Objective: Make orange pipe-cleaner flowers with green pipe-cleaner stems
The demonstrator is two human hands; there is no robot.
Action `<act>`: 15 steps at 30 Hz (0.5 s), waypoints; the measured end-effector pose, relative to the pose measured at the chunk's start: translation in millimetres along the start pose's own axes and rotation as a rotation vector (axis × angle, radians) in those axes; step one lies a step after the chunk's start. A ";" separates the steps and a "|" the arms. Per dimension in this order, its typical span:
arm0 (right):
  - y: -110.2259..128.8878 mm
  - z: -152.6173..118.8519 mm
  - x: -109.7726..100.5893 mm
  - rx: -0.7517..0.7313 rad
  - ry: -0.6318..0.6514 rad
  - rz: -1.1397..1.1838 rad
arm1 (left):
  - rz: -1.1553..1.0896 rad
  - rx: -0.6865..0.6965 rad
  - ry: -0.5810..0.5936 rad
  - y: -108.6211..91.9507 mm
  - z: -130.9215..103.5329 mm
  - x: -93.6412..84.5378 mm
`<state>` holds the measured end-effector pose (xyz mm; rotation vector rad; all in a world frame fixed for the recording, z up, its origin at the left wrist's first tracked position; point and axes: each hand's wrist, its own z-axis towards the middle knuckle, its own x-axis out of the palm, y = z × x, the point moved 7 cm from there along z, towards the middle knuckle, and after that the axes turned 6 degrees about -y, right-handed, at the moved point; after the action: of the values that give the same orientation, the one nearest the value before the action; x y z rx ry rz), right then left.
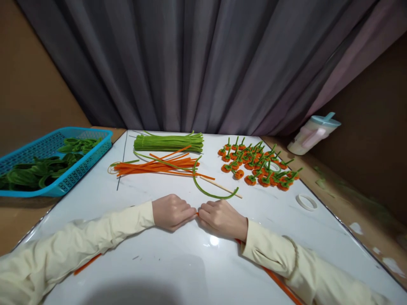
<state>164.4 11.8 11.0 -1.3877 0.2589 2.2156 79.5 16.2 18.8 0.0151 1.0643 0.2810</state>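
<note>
My left hand (172, 213) and my right hand (221, 217) meet above the middle of the white table, both closed with fingers pinched together. A short bit of orange pipe cleaner (197, 214) shows between the fingertips; the rest of it is hidden by my hands. Orange stems also emerge from under my left sleeve (87, 264) and my right sleeve (281, 284); whether they join the pinched piece I cannot tell. Just beyond my hands lie a curved green pipe cleaner (211, 194) and a thin wooden stick (221, 187).
Loose orange pipe cleaners (159, 166) and a green pipe cleaner bundle (168, 142) lie behind. Several small orange pumpkins with green stems (251, 180) and a white tape roll (306, 202) sit right. A blue basket (85, 164) holds green pieces; a lidded cup (313, 134) stands far right.
</note>
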 end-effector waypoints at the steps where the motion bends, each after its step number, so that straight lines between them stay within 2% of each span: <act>1: 0.2 0.2 -0.3 0.004 0.004 0.012 | -0.008 -0.001 -0.003 -0.4 1.1 -0.9; 9: -6.6 0.9 -0.4 0.100 0.061 0.150 | -0.127 -0.127 0.068 7.7 5.6 3.0; 12: -9.6 -0.8 3.9 0.114 -0.003 0.171 | -0.184 -0.183 0.108 12.8 6.5 5.0; 15: -11.5 -4.2 10.5 0.066 -0.165 0.147 | -0.248 -0.224 0.137 17.5 7.0 7.5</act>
<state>169.9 23.1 1.0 -1.1769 0.3827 2.4030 85.1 35.7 18.3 -0.3390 1.1526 0.1764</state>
